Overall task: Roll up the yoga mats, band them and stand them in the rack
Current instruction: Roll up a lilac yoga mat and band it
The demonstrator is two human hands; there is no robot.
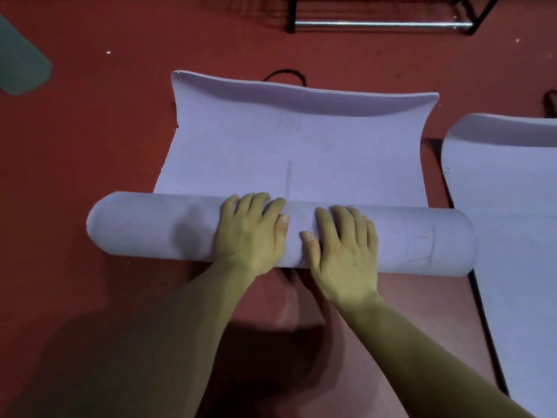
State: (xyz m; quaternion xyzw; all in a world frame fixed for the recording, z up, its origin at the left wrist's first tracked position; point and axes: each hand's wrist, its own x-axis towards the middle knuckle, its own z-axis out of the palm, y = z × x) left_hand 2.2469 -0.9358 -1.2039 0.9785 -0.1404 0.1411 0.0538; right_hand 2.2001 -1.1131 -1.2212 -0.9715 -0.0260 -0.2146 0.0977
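Now the lavender yoga mat [144,227] lies on the red floor [75,152], its near part wound into a thick roll and its far part flat, with the end edge curling upward. Both the left hand [250,233] and the right hand [346,251] press palm-down on the middle of the roll, side by side, fingers spread and gripping nothing. A black band [286,74] loops just beyond the curled edge. Farther back stands the rack [382,24]; only its black frame and silver bar show. A second lavender mat [512,206] lies unrolled at right.
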